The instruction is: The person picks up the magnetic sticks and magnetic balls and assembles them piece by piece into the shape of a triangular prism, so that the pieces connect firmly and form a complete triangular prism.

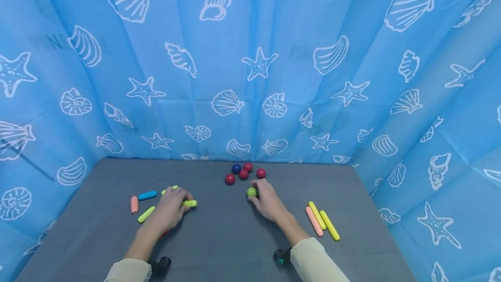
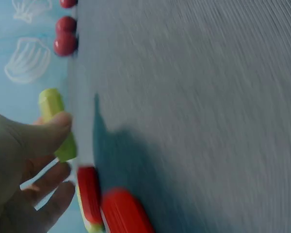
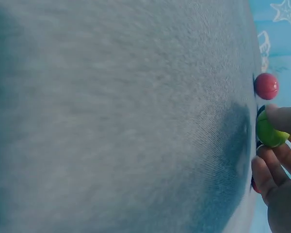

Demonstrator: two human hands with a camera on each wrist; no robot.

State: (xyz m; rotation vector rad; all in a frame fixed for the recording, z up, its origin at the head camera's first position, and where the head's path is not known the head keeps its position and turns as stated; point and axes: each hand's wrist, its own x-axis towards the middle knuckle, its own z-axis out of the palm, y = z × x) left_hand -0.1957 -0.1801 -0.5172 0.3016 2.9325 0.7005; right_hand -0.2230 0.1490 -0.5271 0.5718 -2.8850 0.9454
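The left hand's point(image 1: 171, 209) grip pinches a lime stick point(image 1: 189, 203) that juts out at three o'clock; the right hand's point(image 1: 270, 203) grip pinches a green ball point(image 1: 252, 192) at its ten o'clock. Farther out on the grey surface point(image 1: 219, 243), a blue stick point(image 1: 148, 195) lies at the left hand's ten o'clock, red balls point(image 1: 243, 174) around the right hand's eleven, yellow sticks point(image 1: 329, 225) at its four.

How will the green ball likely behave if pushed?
Being round, the green ball would probably roll across the table. Its surface looks smooth, so perhaps slippery. The right hand makes no visible dent, so likely stiff.
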